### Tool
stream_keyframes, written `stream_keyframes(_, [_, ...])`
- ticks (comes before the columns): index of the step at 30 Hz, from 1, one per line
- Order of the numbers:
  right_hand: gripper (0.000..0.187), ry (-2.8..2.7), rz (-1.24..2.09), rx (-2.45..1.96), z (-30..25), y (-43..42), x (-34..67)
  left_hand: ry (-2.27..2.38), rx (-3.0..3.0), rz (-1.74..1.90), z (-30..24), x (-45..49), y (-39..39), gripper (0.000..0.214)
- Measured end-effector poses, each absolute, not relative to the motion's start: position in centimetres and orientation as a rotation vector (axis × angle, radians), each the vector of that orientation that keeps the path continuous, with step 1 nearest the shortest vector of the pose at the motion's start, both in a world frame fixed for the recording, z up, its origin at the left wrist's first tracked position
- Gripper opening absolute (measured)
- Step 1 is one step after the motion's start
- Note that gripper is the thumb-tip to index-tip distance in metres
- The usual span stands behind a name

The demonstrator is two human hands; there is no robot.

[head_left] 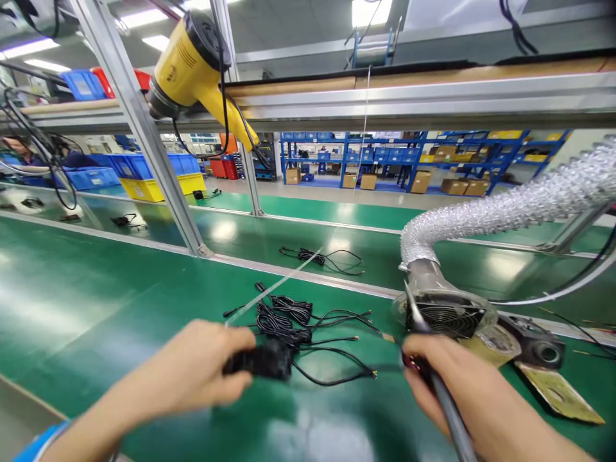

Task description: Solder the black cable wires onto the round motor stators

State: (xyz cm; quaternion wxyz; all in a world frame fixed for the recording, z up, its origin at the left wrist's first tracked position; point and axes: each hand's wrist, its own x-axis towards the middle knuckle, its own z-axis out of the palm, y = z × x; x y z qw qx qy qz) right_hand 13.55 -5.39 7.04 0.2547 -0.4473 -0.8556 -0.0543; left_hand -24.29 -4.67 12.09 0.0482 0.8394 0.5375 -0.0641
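hot tip among loose leads

the left hand [192, 372] has its fingers closed round a black oblong plug-like block [262, 360] at lower centre of the frame, held just over the green belt surface [96, 301]. a thin black lead [332, 380] trails from it to bared ends near the right hand [462, 391]. that hand's fingers are wrapped tight round a grey-handled pen-shaped tool [445, 401], probably a soldering iron, though the blur leaves it unsure. its thin metal tip slants up in front of the round grilled extractor fan [445, 314], which is fed by a silver corrugated duct [505, 205].

if the tip is hot, the main risk is a stray touch. the lead's insulation and the coiled black cable bundles [283, 317] just behind the block could scorch. the hands sit near each other, so a slip of the block could carry the left fingers toward the tip. the loose leads could also snag a wrist and drag the bundles along. the yellow heat gun [192, 64] hangs at upper left, well apart.
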Motion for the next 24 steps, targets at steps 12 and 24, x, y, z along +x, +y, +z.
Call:
stream_keyframes(12, [0.033, -1.972, -0.184, -2.060, 10.3, 28.5, 6.3, 2.004, 2.503, 0.177, 12.1, -19.7, 28.5, 0.041])
stream_keyframes(24, [0.033, -1.514, 0.051, -2.569, 0.6, 32.7, 8.7, 1.737, 2.465, -0.265, 2.0, -22.5, 34.0, 0.032])
